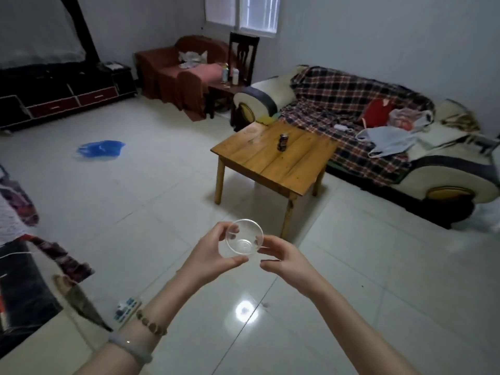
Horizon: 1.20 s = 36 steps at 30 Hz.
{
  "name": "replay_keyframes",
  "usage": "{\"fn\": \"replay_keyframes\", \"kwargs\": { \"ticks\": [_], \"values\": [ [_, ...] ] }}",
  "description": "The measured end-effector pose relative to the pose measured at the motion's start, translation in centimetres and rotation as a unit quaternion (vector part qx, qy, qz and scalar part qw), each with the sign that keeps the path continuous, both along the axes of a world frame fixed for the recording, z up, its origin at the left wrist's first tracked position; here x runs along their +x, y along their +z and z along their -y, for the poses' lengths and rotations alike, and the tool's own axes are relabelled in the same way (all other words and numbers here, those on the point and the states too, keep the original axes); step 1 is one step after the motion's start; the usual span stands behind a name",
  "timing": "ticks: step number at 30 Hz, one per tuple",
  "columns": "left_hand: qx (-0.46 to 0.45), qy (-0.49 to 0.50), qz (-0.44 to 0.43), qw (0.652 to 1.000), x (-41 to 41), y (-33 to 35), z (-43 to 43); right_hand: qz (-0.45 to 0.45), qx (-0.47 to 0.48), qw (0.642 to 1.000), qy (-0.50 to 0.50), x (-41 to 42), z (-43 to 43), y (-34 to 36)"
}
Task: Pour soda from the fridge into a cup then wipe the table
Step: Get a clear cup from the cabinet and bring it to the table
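Hands (pixel 243 255) around cup (pixel 244 238), table (pixel 295 174) ahead

Pale walls (pixel 378 36) and a glossy white tiled floor (pixel 135 198) catch the window (pixel 243 12) light. A plaid-draped sofa (pixel 365 125) lines the right wall, a red armchair (pixel 186 69) fills the corner, and a dark cabinet (pixel 54 93) stands left.

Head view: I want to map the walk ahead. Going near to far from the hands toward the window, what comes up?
Clear cup held in both hands → wooden table → soda can standing on it → dark chair → window.
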<state>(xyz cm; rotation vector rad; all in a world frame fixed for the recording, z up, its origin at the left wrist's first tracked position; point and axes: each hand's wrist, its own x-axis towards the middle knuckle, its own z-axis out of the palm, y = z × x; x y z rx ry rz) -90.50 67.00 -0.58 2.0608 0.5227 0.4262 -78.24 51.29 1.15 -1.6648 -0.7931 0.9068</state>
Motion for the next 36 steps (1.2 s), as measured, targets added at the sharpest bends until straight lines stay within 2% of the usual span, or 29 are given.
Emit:
{"fn": "replay_keyframes", "kwargs": {
  "ticks": [7, 15, 26, 36],
  "values": [
    [0.015, -0.087, 0.004, 0.996, 11.4, 0.2, 5.3, 0.014, -0.007, 0.997, -0.08, 9.0, 7.0, -0.3],
    [0.019, -0.166, 0.006, 0.986, 24.3, -0.1, 7.9, 0.006, 0.018, 0.986, -0.166, 18.7, 10.7, -0.8],
    [0.003, -0.204, 0.022, 0.979, 45.0, -0.1, 5.8, 0.003, 0.018, 0.981, -0.195, 38.7, 8.8, -0.8],
    [0.024, -0.222, 0.013, 0.975, 59.2, 0.1, 2.4, 0.001, -0.004, 0.978, -0.209, 52.5, 5.5, -0.8]
  ]
}}
